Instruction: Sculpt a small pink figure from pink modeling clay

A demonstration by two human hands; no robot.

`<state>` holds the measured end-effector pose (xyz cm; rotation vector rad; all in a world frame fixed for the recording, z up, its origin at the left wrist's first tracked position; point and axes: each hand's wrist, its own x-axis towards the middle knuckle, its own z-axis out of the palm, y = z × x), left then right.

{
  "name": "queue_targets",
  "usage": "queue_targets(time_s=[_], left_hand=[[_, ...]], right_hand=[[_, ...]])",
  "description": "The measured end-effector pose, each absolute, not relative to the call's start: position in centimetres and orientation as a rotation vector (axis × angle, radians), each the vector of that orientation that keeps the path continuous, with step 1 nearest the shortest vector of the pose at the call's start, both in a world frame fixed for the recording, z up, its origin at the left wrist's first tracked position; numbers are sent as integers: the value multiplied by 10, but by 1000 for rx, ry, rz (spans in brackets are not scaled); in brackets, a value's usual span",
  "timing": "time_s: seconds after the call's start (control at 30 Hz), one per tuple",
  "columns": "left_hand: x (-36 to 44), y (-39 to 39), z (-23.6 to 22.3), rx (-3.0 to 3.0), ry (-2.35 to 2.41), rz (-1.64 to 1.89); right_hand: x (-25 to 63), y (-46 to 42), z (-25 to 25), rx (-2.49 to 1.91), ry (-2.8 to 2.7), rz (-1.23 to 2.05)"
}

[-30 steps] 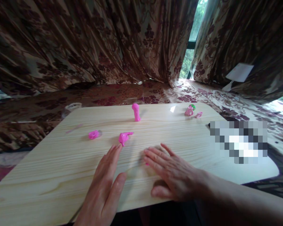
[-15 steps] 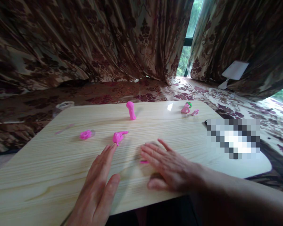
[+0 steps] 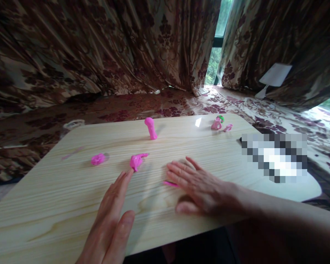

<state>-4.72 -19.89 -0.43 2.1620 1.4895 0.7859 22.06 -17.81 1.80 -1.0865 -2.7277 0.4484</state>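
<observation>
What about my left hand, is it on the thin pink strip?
No, the thin pink strip pokes out from beneath the right hand.

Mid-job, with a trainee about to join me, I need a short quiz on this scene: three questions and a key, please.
1. True or false: the right hand covers part of a thin pink strip.
2. What colour is the small item behind the pale pink pieces: a) blue, b) green or c) yellow?
3. Which hand is nearer the bright pink lump with a thin tail?

Key: 1. True. 2. b. 3. The left hand.
</observation>
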Motion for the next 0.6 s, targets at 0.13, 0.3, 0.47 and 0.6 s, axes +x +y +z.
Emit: queue_targets(time_s=[0.13, 0.3, 0.47, 0.6], left_hand=[[-48, -200, -7, 2130, 1480, 798], [-48, -198, -8, 2145, 1492, 796], [-47, -197, -9, 2154, 1487, 799], [-48, -198, -8, 2156, 1518, 778]], right_hand=[[222, -184, 17, -889, -2798, 521], [223, -171, 18, -1186, -2679, 442], [219, -184, 21, -832, -2809, 572], [220, -173, 20, -1173, -2686, 466]])
